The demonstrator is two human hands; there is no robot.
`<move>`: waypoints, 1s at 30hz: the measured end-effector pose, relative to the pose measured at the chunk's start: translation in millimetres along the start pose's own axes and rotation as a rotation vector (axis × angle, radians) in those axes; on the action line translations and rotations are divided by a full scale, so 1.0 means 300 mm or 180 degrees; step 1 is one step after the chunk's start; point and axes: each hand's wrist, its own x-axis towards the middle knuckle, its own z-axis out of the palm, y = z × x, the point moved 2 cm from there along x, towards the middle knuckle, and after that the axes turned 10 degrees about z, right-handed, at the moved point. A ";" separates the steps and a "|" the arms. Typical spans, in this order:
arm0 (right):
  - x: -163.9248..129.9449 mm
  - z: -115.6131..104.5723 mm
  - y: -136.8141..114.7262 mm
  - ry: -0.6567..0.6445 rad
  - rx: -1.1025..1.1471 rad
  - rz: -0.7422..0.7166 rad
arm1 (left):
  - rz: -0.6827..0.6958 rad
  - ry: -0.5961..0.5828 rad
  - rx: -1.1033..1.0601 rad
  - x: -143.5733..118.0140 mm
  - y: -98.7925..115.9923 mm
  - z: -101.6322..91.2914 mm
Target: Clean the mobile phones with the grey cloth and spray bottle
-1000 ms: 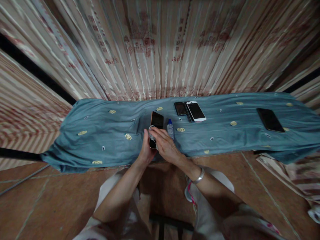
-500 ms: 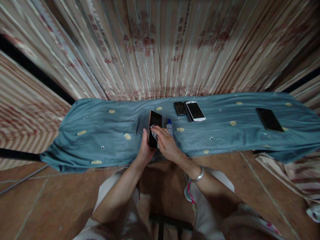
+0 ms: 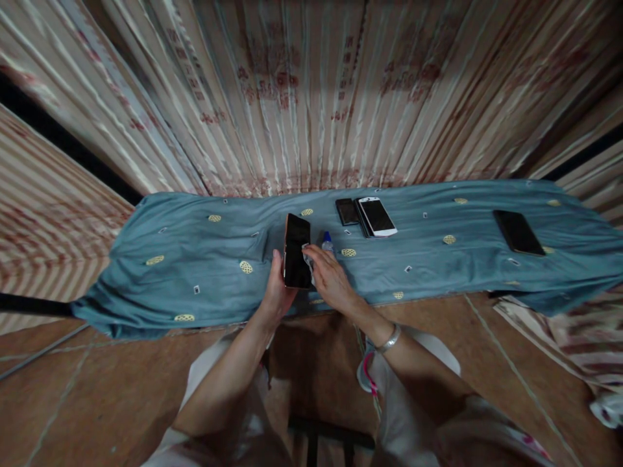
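Head view: a dark phone (image 3: 297,251) with a coppery edge is held upright over the near edge of the table, screen facing the camera. The left hand (image 3: 275,293) grips it from below and from the left, thumb along its left side. The right hand (image 3: 331,280) presses a small pale cloth (image 3: 308,258) against the phone's right edge, fingers curled around the cloth. Just behind the right hand a small clear bottle with a blue cap (image 3: 328,241) stands on the blue-grey tablecloth (image 3: 195,259). Further back lies a little black phone (image 3: 347,211), and just beside it a white phone (image 3: 378,216) rests on a dark one. Well apart, at the right end of the table, lies another black phone (image 3: 518,232). A silver bracelet (image 3: 389,339) circles the right wrist. Striped curtains (image 3: 311,97) hang behind.
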 end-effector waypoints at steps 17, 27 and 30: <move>-0.091 0.054 -0.124 -0.0269 -0.0252 -0.0932 | -0.0504 0.0152 0.0220 0.002 0.000 -0.040; -0.011 0.012 -0.060 0.0085 -0.0510 -0.0790 | -0.0108 0.0230 0.0187 -0.032 -0.033 0.010; 0.015 -0.008 -0.044 0.0186 -0.0510 -0.0678 | -0.0138 0.0075 0.0134 -0.041 -0.045 0.024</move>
